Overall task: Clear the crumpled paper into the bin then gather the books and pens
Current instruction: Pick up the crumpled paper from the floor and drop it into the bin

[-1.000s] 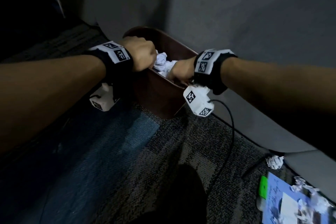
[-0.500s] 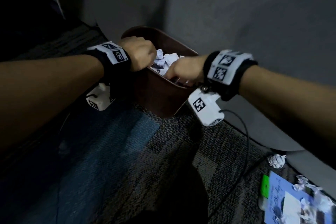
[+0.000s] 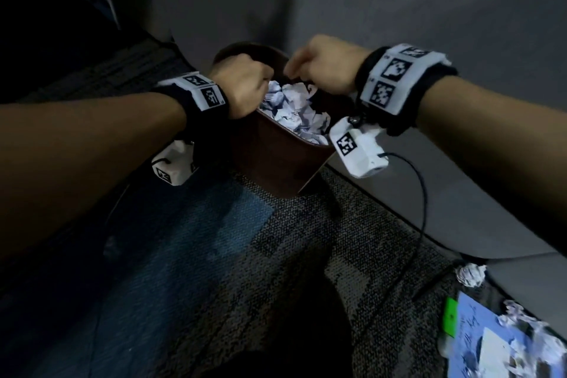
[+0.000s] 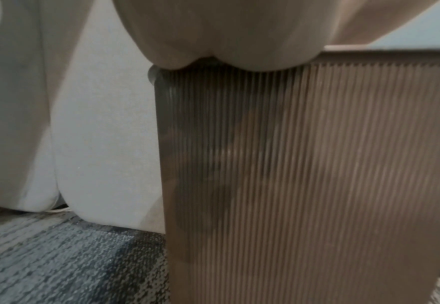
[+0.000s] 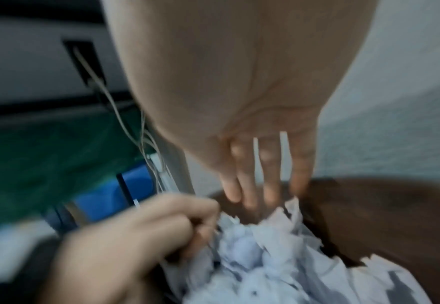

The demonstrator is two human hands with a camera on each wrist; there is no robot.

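The right hand (image 3: 325, 66) has lifted out of the bin (image 3: 276, 156), its grip spread and empty above the crumpled paper (image 3: 294, 107), while the left hand (image 3: 242, 86) clasps the bin's rim, suggesting that load is dropped and the scraps (image 3: 469, 275) on the floor beside the bin come next.

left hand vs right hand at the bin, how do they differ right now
The left hand is curled in a fist gripping the bin at its near rim; the right hand hangs above the opening with fingers straight, holding nothing. The left hand touches the bin; whether the right touches anything cannot be told. Both are over the crumpled paper and wear marker wristbands.
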